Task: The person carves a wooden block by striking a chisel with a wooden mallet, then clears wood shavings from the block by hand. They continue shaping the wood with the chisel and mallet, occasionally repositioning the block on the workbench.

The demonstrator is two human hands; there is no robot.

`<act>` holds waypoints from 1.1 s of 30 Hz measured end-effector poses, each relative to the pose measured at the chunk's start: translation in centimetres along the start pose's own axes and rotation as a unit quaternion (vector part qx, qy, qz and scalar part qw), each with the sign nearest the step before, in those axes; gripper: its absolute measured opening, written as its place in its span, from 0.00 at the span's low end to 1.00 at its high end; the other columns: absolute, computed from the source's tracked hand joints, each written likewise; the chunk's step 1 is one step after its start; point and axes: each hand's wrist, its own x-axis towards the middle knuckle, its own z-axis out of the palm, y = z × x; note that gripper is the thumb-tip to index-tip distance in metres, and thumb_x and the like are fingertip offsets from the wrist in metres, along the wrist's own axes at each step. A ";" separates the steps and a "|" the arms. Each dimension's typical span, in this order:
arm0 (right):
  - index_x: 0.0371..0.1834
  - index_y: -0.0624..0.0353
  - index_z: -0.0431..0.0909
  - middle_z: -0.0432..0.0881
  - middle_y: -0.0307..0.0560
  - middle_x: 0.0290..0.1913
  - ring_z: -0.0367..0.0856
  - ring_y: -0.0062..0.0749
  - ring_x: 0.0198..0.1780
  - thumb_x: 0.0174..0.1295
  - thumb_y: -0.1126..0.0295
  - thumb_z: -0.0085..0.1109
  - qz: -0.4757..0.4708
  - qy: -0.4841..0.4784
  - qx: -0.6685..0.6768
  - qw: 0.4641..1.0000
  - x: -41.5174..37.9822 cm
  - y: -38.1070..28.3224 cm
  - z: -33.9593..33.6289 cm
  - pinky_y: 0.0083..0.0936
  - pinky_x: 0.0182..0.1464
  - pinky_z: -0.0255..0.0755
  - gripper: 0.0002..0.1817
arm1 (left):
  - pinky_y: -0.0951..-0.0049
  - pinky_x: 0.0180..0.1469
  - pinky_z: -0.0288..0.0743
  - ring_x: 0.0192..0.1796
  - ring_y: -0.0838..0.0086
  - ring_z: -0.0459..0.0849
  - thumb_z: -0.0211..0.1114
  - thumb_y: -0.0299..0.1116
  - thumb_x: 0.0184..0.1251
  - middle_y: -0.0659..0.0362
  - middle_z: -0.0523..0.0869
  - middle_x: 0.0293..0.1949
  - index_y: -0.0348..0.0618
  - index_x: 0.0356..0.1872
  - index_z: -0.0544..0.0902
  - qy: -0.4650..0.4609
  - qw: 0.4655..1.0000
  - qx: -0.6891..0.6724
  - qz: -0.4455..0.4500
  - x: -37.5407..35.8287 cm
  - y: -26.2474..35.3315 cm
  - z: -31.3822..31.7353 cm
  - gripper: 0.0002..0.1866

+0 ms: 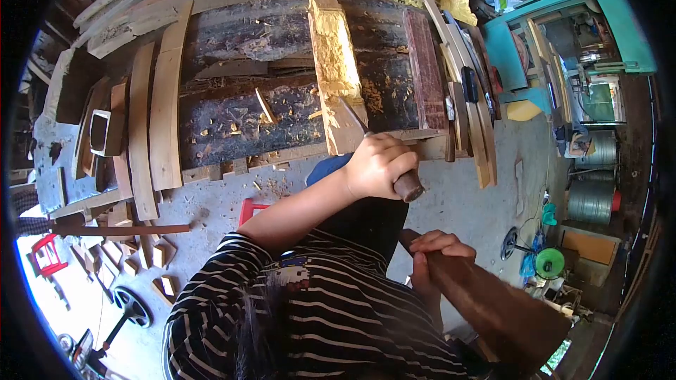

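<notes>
My left hand (384, 165) is closed around the dark wooden handle of a chisel (355, 117). The tip of its blade meets the chipped face of a pale wooden block (332, 49), which lies lengthwise away from me on the bench. Rough gouged wood covers much of the block's top, while its near end looks smoother. Lower right, my right hand (443, 250) grips a heavy dark wooden mallet (500, 302), its thick head pointing down and right, apart from the chisel. Wood chips (267, 117) lie scattered on the dark bench top beside the block.
Long planks (167, 98) lie on the bench's left side, near a hollow rectangular piece (106, 133). A reddish timber (424, 70) and several strips are on the right. Offcuts (113, 257) and a red stool (48, 256) stand on the floor. A teal machine (503, 60) is at the right.
</notes>
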 end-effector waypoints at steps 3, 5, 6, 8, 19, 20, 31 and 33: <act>0.47 0.57 0.58 0.75 0.50 0.36 0.78 0.36 0.35 0.51 0.87 0.56 -0.022 -0.014 0.023 0.999 -0.7 0.6 0.1 0.28 0.42 0.75 0.24 | 0.65 0.30 0.75 0.26 0.60 0.81 0.70 0.31 0.34 0.58 0.80 0.23 0.45 0.25 0.76 -0.007 1.000 -0.016 -0.006 0.5 0.0 -0.9 0.13; 0.47 0.57 0.58 0.75 0.50 0.36 0.79 0.36 0.35 0.51 0.87 0.57 0.013 -0.053 -0.022 0.998 -0.8 0.0 -0.7 0.27 0.42 0.75 0.24 | 0.65 0.30 0.75 0.25 0.60 0.81 0.70 0.30 0.35 0.57 0.79 0.22 0.44 0.25 0.76 -0.014 1.000 -0.024 -0.013 1.1 0.5 -1.5 0.13; 0.47 0.57 0.58 0.75 0.50 0.35 0.79 0.36 0.35 0.51 0.87 0.57 0.047 -0.090 -0.069 0.992 -0.8 -0.2 -1.0 0.27 0.41 0.75 0.24 | 0.65 0.29 0.75 0.25 0.59 0.81 0.70 0.29 0.37 0.57 0.79 0.22 0.44 0.24 0.75 0.000 1.000 -0.025 -0.018 1.5 0.8 -1.7 0.12; 0.48 0.57 0.58 0.75 0.50 0.35 0.79 0.36 0.35 0.50 0.87 0.57 0.042 -0.067 -0.051 0.996 -0.8 0.0 -0.4 0.26 0.41 0.76 0.25 | 0.65 0.28 0.74 0.24 0.59 0.80 0.70 0.28 0.39 0.57 0.78 0.21 0.43 0.24 0.75 0.013 0.999 -0.027 -0.022 2.0 1.1 -1.8 0.12; 0.40 0.59 0.67 0.77 0.49 0.35 0.78 0.31 0.28 0.50 0.79 0.64 -0.143 0.070 0.068 0.985 2.5 -1.0 0.7 0.24 0.34 0.76 0.17 | 0.64 0.30 0.76 0.25 0.57 0.81 0.72 0.30 0.41 0.54 0.80 0.22 0.41 0.24 0.75 0.006 0.997 -0.034 -0.062 1.5 0.9 -2.0 0.13; 0.38 0.59 0.69 0.77 0.49 0.35 0.78 0.31 0.28 0.49 0.78 0.65 0.138 -0.100 -0.075 0.983 2.6 -0.9 -0.4 0.25 0.33 0.76 0.16 | 0.64 0.30 0.76 0.25 0.57 0.81 0.72 0.30 0.41 0.54 0.80 0.22 0.41 0.24 0.75 0.007 0.998 -0.035 -0.061 1.3 0.8 -2.0 0.13; 0.37 0.61 0.70 0.76 0.42 0.24 0.77 0.31 0.27 0.47 0.74 0.65 -0.058 0.162 0.061 0.983 -0.4 1.6 3.8 0.27 0.33 0.73 0.15 | 0.67 0.27 0.74 0.23 0.62 0.79 0.69 0.36 0.31 0.59 0.78 0.20 0.46 0.23 0.75 0.043 0.999 -0.016 0.004 0.0 0.5 -0.6 0.15; 0.35 0.62 0.70 0.77 0.44 0.26 0.79 0.31 0.28 0.46 0.73 0.66 0.127 0.083 -0.062 0.987 -0.6 1.4 3.9 0.27 0.34 0.73 0.16 | 0.67 0.28 0.74 0.24 0.63 0.80 0.70 0.37 0.31 0.59 0.79 0.21 0.45 0.24 0.77 0.022 1.000 -0.009 0.001 -0.7 -0.6 -0.2 0.15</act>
